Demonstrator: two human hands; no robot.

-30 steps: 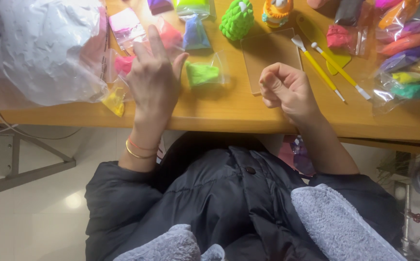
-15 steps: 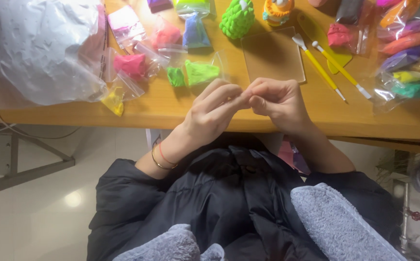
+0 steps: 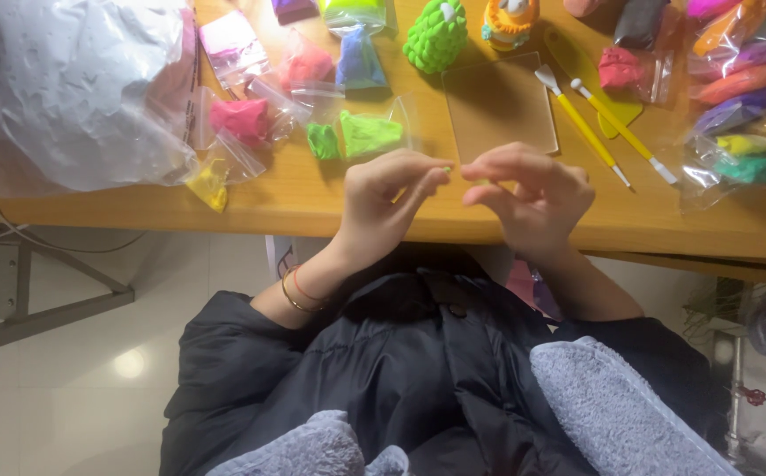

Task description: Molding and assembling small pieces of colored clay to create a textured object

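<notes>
- Farthest left, a big crumpled clear plastic bag (image 3: 83,88) lies on the wooden table (image 3: 295,198), reaching past its left edge.
- Next to it sit small clear bags of clay: a pink lump (image 3: 240,119), a yellow bit (image 3: 210,183) near the table's front edge, a red lump (image 3: 305,63) and a blue one (image 3: 361,57) farther back.
- Then come a small dark green lump (image 3: 321,141) and a bright green lump (image 3: 370,132), side by side in their bags, just beyond the left hand.
- Near the front edge, the left hand (image 3: 383,198) is raised, with two thin bangles (image 3: 299,293) on its wrist. Its thumb and forefinger are pinched together on a tiny green speck of clay (image 3: 445,168), barely visible at the fingertips.
- Close beside it, the right hand (image 3: 532,196) curls loosely with its fingertips turned toward the left hand's pinch; the two hands are near but not touching. Whether the right hand holds anything, I cannot tell.
- Behind the hands lies a square transparent mat (image 3: 499,107), bare.
- At the back stand a bumpy green clay figure (image 3: 436,35) and an orange and yellow clay figure (image 3: 508,19).
- Right of the mat lie two yellow modelling tools (image 3: 607,132) with white tips, nearly parallel, and a red lump in a bag (image 3: 622,69).
- Farthest right is a heap of bagged clay in orange, purple, yellow and teal (image 3: 740,123).
- Below the table's edge are the person's dark jacket (image 3: 400,370) and grey fleecy cuffs (image 3: 612,405).
</notes>
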